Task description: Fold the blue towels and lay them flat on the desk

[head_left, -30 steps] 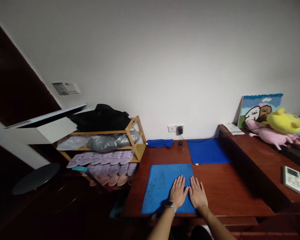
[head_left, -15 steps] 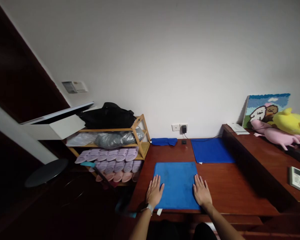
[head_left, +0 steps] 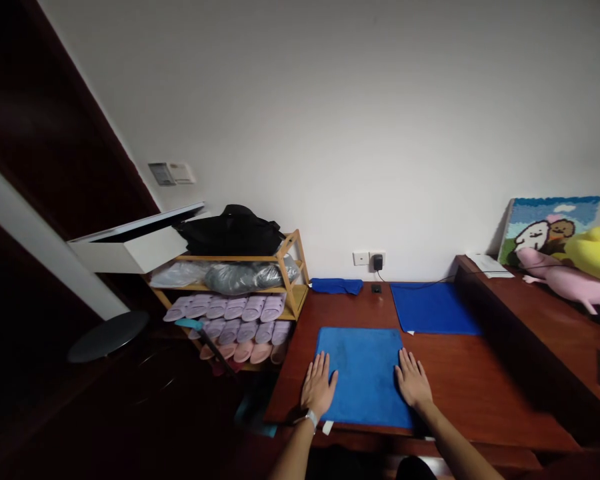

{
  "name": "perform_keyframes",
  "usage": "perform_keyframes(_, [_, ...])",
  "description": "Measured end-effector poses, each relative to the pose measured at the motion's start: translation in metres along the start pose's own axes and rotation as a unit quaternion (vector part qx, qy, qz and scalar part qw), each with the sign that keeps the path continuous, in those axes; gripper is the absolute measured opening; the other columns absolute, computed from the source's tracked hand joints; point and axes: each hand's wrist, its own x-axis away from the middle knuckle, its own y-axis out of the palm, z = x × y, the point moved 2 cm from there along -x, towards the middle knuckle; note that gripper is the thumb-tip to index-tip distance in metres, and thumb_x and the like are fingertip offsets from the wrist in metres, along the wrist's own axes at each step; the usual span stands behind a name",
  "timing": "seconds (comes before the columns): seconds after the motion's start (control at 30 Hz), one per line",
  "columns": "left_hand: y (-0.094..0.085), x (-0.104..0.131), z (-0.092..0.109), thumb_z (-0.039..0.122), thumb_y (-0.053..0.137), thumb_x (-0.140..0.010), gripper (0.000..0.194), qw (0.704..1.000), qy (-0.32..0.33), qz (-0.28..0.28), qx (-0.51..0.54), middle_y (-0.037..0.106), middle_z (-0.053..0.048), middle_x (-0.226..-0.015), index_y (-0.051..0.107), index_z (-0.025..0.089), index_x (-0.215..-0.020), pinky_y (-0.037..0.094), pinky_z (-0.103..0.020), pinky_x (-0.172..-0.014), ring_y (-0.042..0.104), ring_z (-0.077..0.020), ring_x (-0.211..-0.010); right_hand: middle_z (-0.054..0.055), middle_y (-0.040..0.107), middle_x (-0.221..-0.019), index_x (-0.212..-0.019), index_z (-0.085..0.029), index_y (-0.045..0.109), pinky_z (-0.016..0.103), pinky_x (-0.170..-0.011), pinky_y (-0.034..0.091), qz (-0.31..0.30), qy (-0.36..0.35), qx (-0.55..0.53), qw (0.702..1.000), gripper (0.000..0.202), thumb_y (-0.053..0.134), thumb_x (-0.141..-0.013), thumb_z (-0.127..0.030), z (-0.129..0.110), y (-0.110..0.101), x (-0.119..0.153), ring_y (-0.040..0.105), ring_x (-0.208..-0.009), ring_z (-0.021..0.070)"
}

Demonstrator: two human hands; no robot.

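Note:
A light blue cloth (head_left: 364, 380) lies spread flat on the brown wooden table (head_left: 470, 387), its white tag (head_left: 328, 428) at the near left corner. My left hand (head_left: 319, 387) rests flat over the cloth's left edge, fingers stretched forward, a watch on the wrist. Over the right edge lies my right hand (head_left: 414, 381), also flat with fingers extended. Neither hand grips anything. Farther back on the table are a darker blue cloth (head_left: 435, 309), spread flat, and a folded blue cloth (head_left: 336, 286) against the wall.
A wooden rack (head_left: 295, 303) with rows of slippers (head_left: 235, 308) and a black bag (head_left: 233, 232) stands to the left. A plugged-in adapter (head_left: 377, 262) trails a cable. On the raised right surface sit plush toys (head_left: 570, 280), a picture (head_left: 555, 227) and papers (head_left: 490, 265). A round stool (head_left: 109, 335) stands left.
The view has turned slightly left, so everything sits farther right in the picture. Both hands stay flat at the cloth's sides, with no clear movement against it.

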Motion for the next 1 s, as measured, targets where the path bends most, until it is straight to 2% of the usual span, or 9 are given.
perform_keyframes(0.27, [-0.001, -0.001, -0.004, 0.06, 0.02, -0.104, 0.072, 1.0, 0.008, -0.006, -0.022, 0.031, -0.01, -0.168, 0.033, 0.016, -0.16, 0.024, -0.049, -0.127, 0.028, -0.025, -0.155, -0.001, 0.016, -0.171, -0.163, -0.017, 0.017, 0.043, -0.128, 0.009, 0.017, -0.02, -0.003, 1.0, 0.068, 0.012, -0.102, -0.045, -0.002, 0.002, 0.002, 0.01, -0.158, 0.0213])
perform_keyframes(0.37, [-0.002, -0.007, 0.008, 0.062, 0.023, -0.103, 0.074, 0.999, 0.006, 0.007, -0.036, 0.033, -0.013, -0.167, 0.034, 0.015, -0.159, 0.02, -0.051, -0.128, 0.026, -0.0275, -0.155, -0.001, 0.018, -0.17, -0.163, -0.017, 0.019, 0.044, -0.128, 0.008, 0.009, -0.022, -0.011, 1.0, 0.067, 0.012, -0.102, -0.045, -0.003, -0.002, 0.002, 0.011, -0.158, 0.0214])
perform_keyframes(0.43, [-0.002, -0.014, 0.033, 0.06, 0.023, -0.103, 0.074, 0.999, 0.027, 0.019, -0.03, 0.031, -0.013, -0.167, 0.032, 0.014, -0.16, 0.019, -0.051, -0.129, 0.024, -0.0282, -0.156, -0.001, 0.018, -0.17, -0.163, -0.017, 0.019, 0.044, -0.128, 0.008, 0.007, -0.02, -0.017, 1.0, 0.067, 0.012, -0.103, -0.044, -0.004, -0.005, 0.001, 0.012, -0.158, 0.0215])
perform_keyframes(0.6, [0.01, -0.035, 0.135, 0.055, 0.021, -0.106, 0.067, 0.986, 0.164, 0.001, 0.038, 0.025, -0.006, -0.17, 0.021, 0.02, -0.164, 0.02, -0.046, -0.129, 0.021, -0.0225, -0.157, 0.0, 0.02, -0.17, -0.163, -0.018, 0.021, 0.044, -0.128, 0.008, 0.004, -0.019, -0.02, 1.0, 0.064, 0.015, -0.103, -0.041, -0.006, -0.011, 0.002, 0.012, -0.158, 0.021])
perform_keyframes(0.67, [0.018, -0.041, 0.16, 0.055, 0.021, -0.106, 0.067, 0.983, 0.174, -0.014, 0.059, 0.028, -0.006, -0.169, 0.024, 0.021, -0.163, 0.022, -0.045, -0.129, 0.023, -0.0215, -0.157, 0.0, 0.02, -0.17, -0.163, -0.018, 0.021, 0.044, -0.128, 0.008, -0.001, -0.02, -0.018, 1.0, 0.064, 0.015, -0.103, -0.04, -0.006, -0.012, 0.003, 0.012, -0.158, 0.0208])
perform_keyframes(0.7, [0.022, -0.044, 0.164, 0.055, 0.021, -0.106, 0.066, 0.983, 0.168, -0.021, 0.064, 0.029, -0.006, -0.169, 0.025, 0.021, -0.163, 0.022, -0.046, -0.129, 0.024, -0.0217, -0.156, 0.0, 0.02, -0.17, -0.163, -0.018, 0.02, 0.044, -0.128, 0.007, -0.002, -0.019, -0.017, 1.0, 0.064, 0.015, -0.103, -0.04, -0.006, -0.012, 0.002, 0.012, -0.158, 0.0208])
perform_keyframes(0.73, [0.025, -0.045, 0.163, 0.055, 0.021, -0.106, 0.066, 0.985, 0.158, -0.026, 0.065, 0.03, -0.006, -0.168, 0.027, 0.021, -0.162, 0.023, -0.046, -0.128, 0.025, -0.0222, -0.156, -0.001, 0.02, -0.17, -0.163, -0.018, 0.02, 0.044, -0.128, 0.007, -0.002, -0.02, -0.016, 1.0, 0.064, 0.014, -0.103, -0.04, -0.006, -0.012, 0.002, 0.012, -0.158, 0.0207])
perform_keyframes(0.8, [0.027, -0.046, 0.143, 0.056, 0.021, -0.105, 0.067, 0.99, 0.128, -0.033, 0.054, 0.03, -0.007, -0.168, 0.029, 0.022, -0.161, 0.024, -0.048, -0.128, 0.026, -0.0235, -0.156, -0.001, 0.019, -0.17, -0.163, -0.017, 0.019, 0.044, -0.128, 0.007, -0.001, -0.02, -0.016, 1.0, 0.064, 0.014, -0.103, -0.04, -0.006, -0.011, 0.001, 0.011, -0.158, 0.0205])
perform_keyframes(1.0, [0.005, -0.034, 0.026, 0.058, 0.02, -0.105, 0.069, 1.0, 0.006, -0.022, -0.013, 0.029, -0.008, -0.168, 0.032, 0.018, -0.16, 0.024, -0.047, -0.127, 0.027, -0.0246, -0.155, -0.002, 0.017, -0.17, -0.163, -0.018, 0.017, 0.043, -0.128, 0.006, -0.002, -0.014, -0.007, 1.0, 0.065, 0.012, -0.103, -0.043, -0.005, -0.007, 0.001, 0.011, -0.158, 0.0206])
